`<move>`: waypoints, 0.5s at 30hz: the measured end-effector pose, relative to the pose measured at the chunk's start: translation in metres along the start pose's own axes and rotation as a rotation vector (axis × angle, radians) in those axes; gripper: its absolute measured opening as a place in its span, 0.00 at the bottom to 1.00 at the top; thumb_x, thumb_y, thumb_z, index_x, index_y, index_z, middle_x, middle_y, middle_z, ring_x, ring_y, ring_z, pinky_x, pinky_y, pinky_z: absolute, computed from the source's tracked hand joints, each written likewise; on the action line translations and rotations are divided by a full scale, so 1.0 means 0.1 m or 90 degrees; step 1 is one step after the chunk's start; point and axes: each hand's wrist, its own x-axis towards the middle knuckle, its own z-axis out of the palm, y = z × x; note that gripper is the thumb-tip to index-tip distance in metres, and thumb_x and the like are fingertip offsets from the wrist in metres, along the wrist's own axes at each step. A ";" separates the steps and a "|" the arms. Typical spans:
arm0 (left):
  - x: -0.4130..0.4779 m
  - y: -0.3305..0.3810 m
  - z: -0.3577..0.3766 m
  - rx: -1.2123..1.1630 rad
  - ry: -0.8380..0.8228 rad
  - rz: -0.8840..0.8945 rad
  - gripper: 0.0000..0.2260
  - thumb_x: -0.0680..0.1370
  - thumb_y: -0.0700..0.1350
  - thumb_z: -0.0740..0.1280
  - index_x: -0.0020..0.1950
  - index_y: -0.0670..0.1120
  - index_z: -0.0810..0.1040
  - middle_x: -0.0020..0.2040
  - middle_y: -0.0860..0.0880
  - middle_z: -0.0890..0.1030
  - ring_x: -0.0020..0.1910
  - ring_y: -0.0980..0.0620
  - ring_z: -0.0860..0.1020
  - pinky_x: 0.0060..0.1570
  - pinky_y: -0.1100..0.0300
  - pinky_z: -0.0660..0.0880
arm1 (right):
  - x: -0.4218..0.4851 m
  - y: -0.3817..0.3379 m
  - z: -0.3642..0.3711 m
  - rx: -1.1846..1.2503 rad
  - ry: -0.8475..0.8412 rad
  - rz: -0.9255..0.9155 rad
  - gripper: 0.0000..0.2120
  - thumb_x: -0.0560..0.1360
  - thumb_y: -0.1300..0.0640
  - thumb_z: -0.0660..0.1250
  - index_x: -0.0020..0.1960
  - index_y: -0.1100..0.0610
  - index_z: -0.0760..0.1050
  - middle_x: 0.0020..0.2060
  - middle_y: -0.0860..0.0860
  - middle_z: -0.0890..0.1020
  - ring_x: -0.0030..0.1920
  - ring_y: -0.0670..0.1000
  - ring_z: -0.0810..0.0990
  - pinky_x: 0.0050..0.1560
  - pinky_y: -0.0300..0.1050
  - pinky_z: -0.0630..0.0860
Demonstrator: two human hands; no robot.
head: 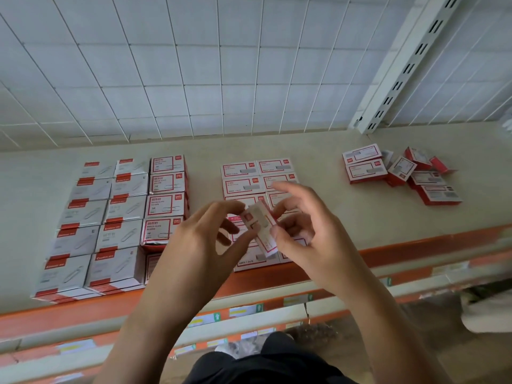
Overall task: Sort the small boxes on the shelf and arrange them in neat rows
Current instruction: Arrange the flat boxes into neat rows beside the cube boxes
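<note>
Left hand (199,239) and right hand (302,231) together pinch one small red-and-white cardboard box (260,225) above the beige shelf's (318,151) front edge, over neat rows of matching boxes (241,169).

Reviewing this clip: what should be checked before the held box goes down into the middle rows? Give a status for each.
1. Grip: left hand and right hand both pinch the small box: ok.
2. Box squared to the middle rows: not ok, it is tilted.
3. Free slot in those rows: cannot tell, hands hide the front.
4. Label matches: cannot tell, blurred.
5. Loose pile at right sorted: not ok, jumbled.
</note>
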 end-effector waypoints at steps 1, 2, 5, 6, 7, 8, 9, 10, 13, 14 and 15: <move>0.01 0.03 0.02 -0.005 -0.010 0.010 0.18 0.73 0.54 0.69 0.60 0.48 0.78 0.54 0.56 0.80 0.44 0.60 0.79 0.41 0.66 0.77 | 0.01 0.00 0.00 0.001 -0.007 -0.004 0.30 0.75 0.67 0.70 0.72 0.48 0.67 0.48 0.43 0.78 0.48 0.50 0.82 0.51 0.42 0.81; 0.02 0.06 0.04 -0.009 -0.020 0.016 0.21 0.73 0.55 0.69 0.63 0.48 0.77 0.58 0.56 0.79 0.46 0.60 0.80 0.43 0.66 0.78 | 0.02 0.00 0.00 -0.001 -0.014 -0.004 0.31 0.75 0.66 0.70 0.73 0.48 0.66 0.49 0.41 0.77 0.48 0.50 0.82 0.51 0.42 0.82; 0.05 0.12 0.12 -0.020 -0.019 -0.014 0.28 0.70 0.54 0.74 0.68 0.50 0.73 0.59 0.58 0.78 0.50 0.61 0.79 0.48 0.70 0.76 | 0.04 0.04 -0.01 -0.006 -0.009 0.023 0.29 0.76 0.62 0.70 0.73 0.47 0.66 0.57 0.40 0.76 0.53 0.48 0.82 0.53 0.46 0.82; 0.06 0.13 0.15 -0.026 -0.019 -0.030 0.29 0.69 0.53 0.75 0.68 0.51 0.72 0.57 0.58 0.78 0.50 0.62 0.78 0.48 0.72 0.75 | 0.04 0.06 -0.03 -0.014 -0.002 0.033 0.27 0.76 0.60 0.71 0.71 0.46 0.67 0.59 0.40 0.77 0.55 0.47 0.81 0.54 0.47 0.82; 0.07 0.14 0.17 -0.028 -0.021 -0.042 0.30 0.68 0.52 0.76 0.68 0.51 0.72 0.56 0.59 0.79 0.50 0.62 0.78 0.48 0.72 0.74 | 0.04 0.06 -0.05 -0.019 0.002 0.042 0.26 0.75 0.59 0.71 0.70 0.45 0.68 0.59 0.40 0.77 0.56 0.46 0.81 0.55 0.47 0.81; 0.07 0.14 0.19 -0.026 -0.022 -0.048 0.30 0.68 0.51 0.77 0.68 0.51 0.72 0.55 0.59 0.79 0.50 0.62 0.78 0.48 0.72 0.75 | 0.04 0.06 -0.07 -0.017 0.002 0.046 0.25 0.75 0.58 0.72 0.68 0.45 0.69 0.59 0.39 0.78 0.55 0.45 0.81 0.55 0.46 0.81; 0.08 0.13 0.21 -0.018 -0.017 -0.050 0.29 0.69 0.49 0.77 0.68 0.51 0.72 0.54 0.59 0.80 0.49 0.62 0.79 0.48 0.71 0.75 | 0.05 0.07 -0.09 -0.015 0.001 0.044 0.23 0.75 0.58 0.72 0.67 0.46 0.70 0.58 0.39 0.79 0.55 0.44 0.81 0.55 0.46 0.81; 0.08 0.12 0.21 -0.010 -0.009 -0.047 0.28 0.70 0.48 0.76 0.68 0.51 0.72 0.53 0.59 0.81 0.49 0.62 0.79 0.48 0.70 0.75 | 0.06 0.07 -0.10 -0.016 0.001 0.039 0.22 0.74 0.57 0.72 0.66 0.47 0.71 0.58 0.40 0.79 0.55 0.44 0.81 0.56 0.45 0.80; 0.10 0.12 0.21 0.002 -0.005 -0.040 0.27 0.71 0.47 0.76 0.68 0.51 0.72 0.53 0.59 0.81 0.49 0.61 0.78 0.48 0.67 0.75 | 0.08 0.08 -0.10 0.017 0.001 0.034 0.20 0.73 0.56 0.73 0.63 0.53 0.73 0.56 0.40 0.81 0.55 0.44 0.82 0.57 0.44 0.80; 0.10 0.12 0.21 0.005 -0.014 -0.037 0.26 0.71 0.50 0.75 0.68 0.51 0.73 0.55 0.58 0.81 0.50 0.61 0.78 0.47 0.67 0.76 | 0.09 0.08 -0.10 0.041 0.006 0.037 0.20 0.72 0.56 0.74 0.62 0.54 0.73 0.56 0.39 0.81 0.55 0.43 0.82 0.56 0.44 0.80; 0.10 0.13 0.21 0.010 -0.023 -0.034 0.27 0.71 0.52 0.75 0.68 0.51 0.73 0.56 0.57 0.81 0.50 0.60 0.78 0.47 0.66 0.77 | 0.09 0.08 -0.08 0.061 0.012 0.040 0.20 0.71 0.55 0.74 0.60 0.55 0.73 0.55 0.38 0.81 0.55 0.42 0.82 0.54 0.42 0.81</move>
